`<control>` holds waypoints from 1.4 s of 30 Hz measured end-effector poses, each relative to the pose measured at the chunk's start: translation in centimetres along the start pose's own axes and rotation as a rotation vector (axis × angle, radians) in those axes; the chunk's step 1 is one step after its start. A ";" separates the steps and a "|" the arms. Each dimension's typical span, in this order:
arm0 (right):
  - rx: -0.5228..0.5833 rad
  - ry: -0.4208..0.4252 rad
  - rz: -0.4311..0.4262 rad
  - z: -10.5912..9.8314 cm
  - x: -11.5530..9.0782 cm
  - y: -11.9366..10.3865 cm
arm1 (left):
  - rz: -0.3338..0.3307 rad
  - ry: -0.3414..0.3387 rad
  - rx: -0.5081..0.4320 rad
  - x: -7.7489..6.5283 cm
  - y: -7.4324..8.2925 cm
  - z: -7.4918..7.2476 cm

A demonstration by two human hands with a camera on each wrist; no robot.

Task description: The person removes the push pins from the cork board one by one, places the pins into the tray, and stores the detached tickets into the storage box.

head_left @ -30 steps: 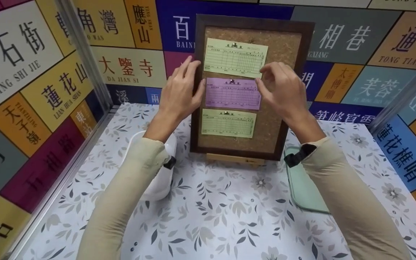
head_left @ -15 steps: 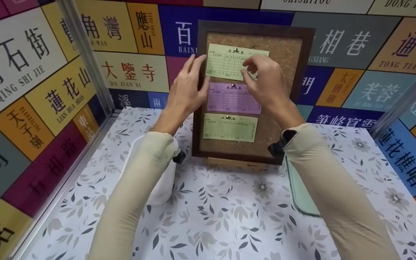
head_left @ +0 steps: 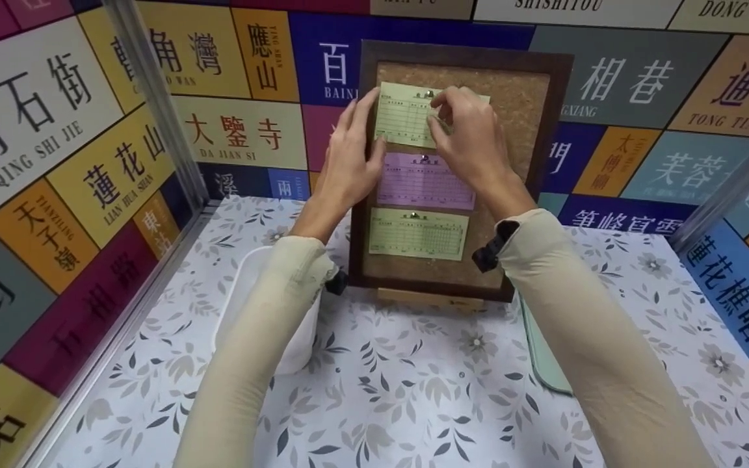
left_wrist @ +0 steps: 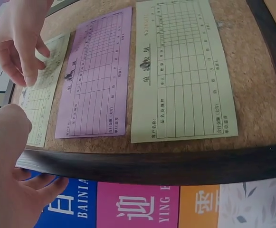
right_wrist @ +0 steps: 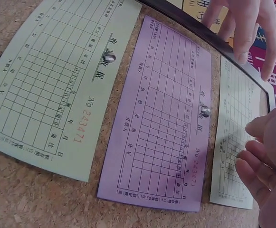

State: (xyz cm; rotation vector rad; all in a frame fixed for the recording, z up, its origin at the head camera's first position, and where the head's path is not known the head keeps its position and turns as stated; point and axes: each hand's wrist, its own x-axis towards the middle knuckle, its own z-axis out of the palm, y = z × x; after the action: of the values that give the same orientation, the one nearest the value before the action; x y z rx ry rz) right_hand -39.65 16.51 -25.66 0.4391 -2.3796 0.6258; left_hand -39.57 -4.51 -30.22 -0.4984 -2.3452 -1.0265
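A dark-framed corkboard [head_left: 524, 149] stands upright, bearing two yellow-green receipt slips and a purple one between them. My left hand [head_left: 350, 156] holds the board's left edge, thumb in front and fingers around the outer side, as the left wrist view shows. My right hand [head_left: 475, 133] is at the top slip [head_left: 402, 120], covering its right part. Its fingers are bent, with a visible gap to the thumb, close beside the top pushpin [head_left: 430, 94]. Lower down are the purple slip [head_left: 423, 185] and the bottom slip [head_left: 417, 237], each with a metal pushpin at its upper middle.
A small wooden stand [head_left: 430, 299] supports the board. On the floral tablecloth, a white container [head_left: 300, 344] sits partly under the left forearm and a pale green tray [head_left: 547, 367] partly under the right. Sign-covered walls [head_left: 654, 81] enclose the table.
My right hand has moved from the top slip's lower right corner leftward and up to near its pushpin. My left hand stays on the board's edge. The head view has shifted slightly.
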 end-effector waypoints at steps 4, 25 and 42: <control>0.018 0.020 0.006 0.4 0.3 0.0 | -0.022 0.000 -0.019 0.3 0.0 0.0; 0.060 0.076 0.039 0.6 1.3 0.0 | -0.112 -0.010 -0.248 0.9 0.8 0.1; 0.091 0.099 0.006 0.8 1.8 0.3 | -0.110 0.078 -0.345 1.0 0.6 0.3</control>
State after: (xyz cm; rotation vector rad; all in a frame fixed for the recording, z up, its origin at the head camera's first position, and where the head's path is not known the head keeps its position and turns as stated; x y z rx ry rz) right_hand -41.51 16.04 -25.21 0.4309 -2.2663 0.7442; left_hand -40.14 -3.78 -29.51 -0.4499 -2.1544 -1.4873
